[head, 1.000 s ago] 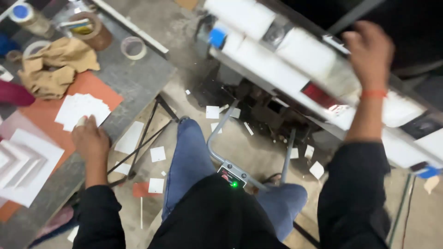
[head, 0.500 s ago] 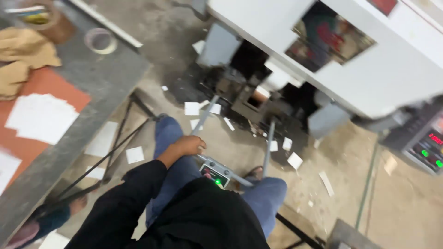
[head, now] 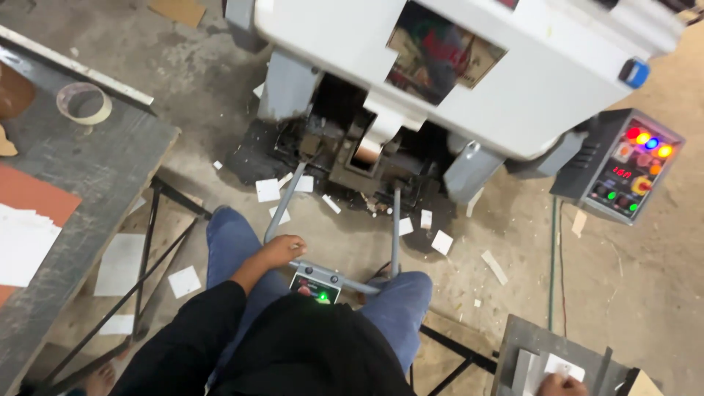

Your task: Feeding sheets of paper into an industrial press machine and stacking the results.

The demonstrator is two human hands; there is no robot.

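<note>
- Head view, bottom right: right hand (head: pixel 561 383) rests on white cards (head: pixel 546 367) on a small stand, grip mostly cut off, can't tell.
- Centre: left hand (head: pixel 282 250) lies loosely curled, holding nothing, on the metal frame (head: pixel 334 279) by a green-lit box (head: pixel 317 287).
- Top: white machine (head: pixel 469 66); cards not fed yet, scraps (head: pixel 441 242) litter the floor.

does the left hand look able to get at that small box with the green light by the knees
Probably yes. The left hand rests on the grey metal bar just above the small box with the green light, and nothing lies between them.
</note>
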